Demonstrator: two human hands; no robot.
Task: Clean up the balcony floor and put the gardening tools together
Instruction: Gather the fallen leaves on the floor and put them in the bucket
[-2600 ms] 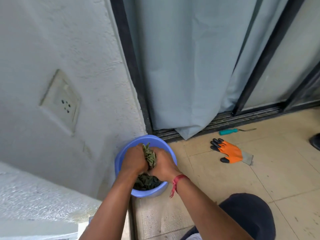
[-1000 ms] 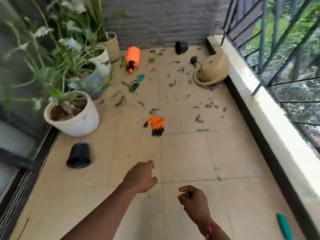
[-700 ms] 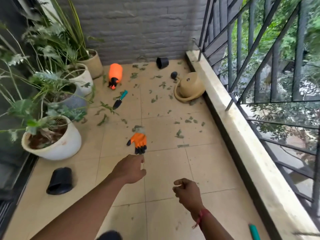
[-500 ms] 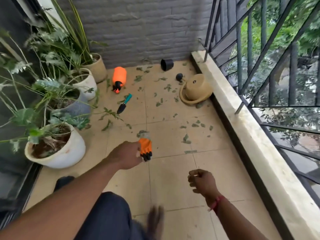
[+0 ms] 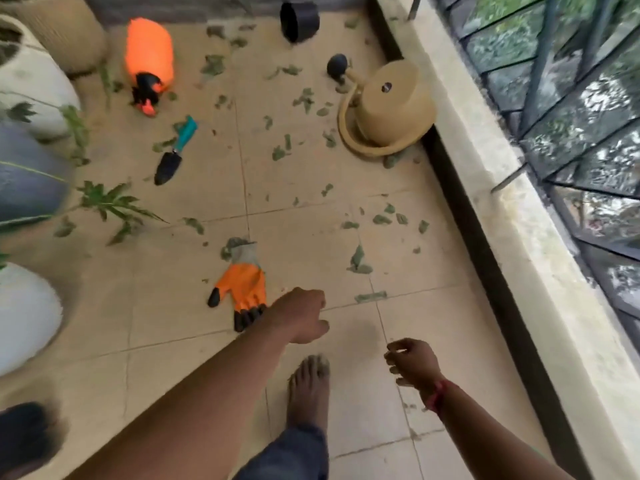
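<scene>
Left hand (image 5: 299, 318) now beside glove (image 5: 242, 285), right hand (image 5: 412, 363) behind (fingers (image 5: 398, 345) loosely curled, empty)

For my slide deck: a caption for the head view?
Left hand hovers beside orange glove on leaf-strewn balcony floor; trowel and sprayer lie beyond.

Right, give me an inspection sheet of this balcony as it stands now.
Surface: beige tiled floor, littered with cut leaves.
Job's things: orange glove lying flat; trowel and orange sprayer lying farther off; tan watering can tipped over by the ledge.
Clutter: black pot on its side near the far wall.
Hands: left hand extended beside the glove, contact unclear, fingers curled under out of view; right hand loosely curled, empty.
Cables: nothing seen.
Surroundings: white planter and grey planter on the left; metal railing above the ledge; a bare foot on the tiles.
</scene>
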